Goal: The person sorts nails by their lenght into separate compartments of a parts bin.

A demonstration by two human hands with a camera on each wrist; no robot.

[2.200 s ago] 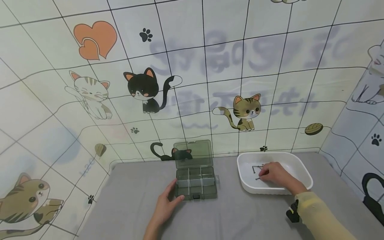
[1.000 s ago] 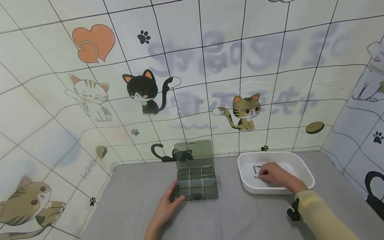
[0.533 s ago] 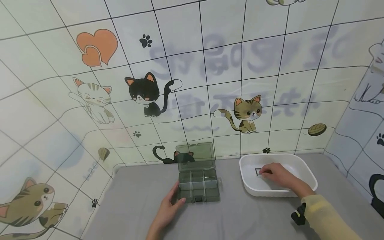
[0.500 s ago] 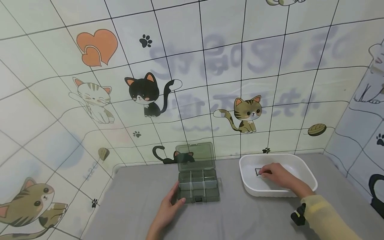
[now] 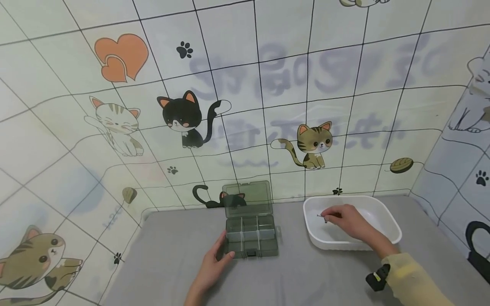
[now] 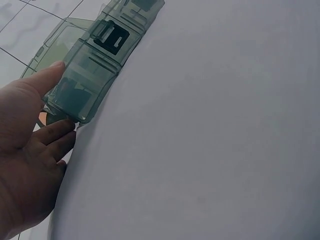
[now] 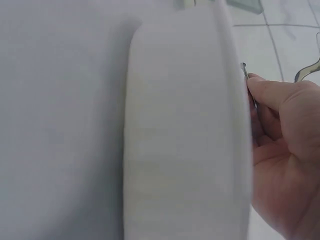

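Metal rods in pinching right grip over rounded white tray; left grip round translucent box

White tray side-on right through the middle, right hand just past its rim at three o'clock, pinching a slim metal piece, grey surface at nine, green plastic corner at one.

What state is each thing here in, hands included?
Storage box, standing on the table, open
Lid, raised
White tray, upright on the table
Metal screw, pinched in the right hand
Second metal piece, near the screw; held or loose, can't tell
Left hand, resting against the box
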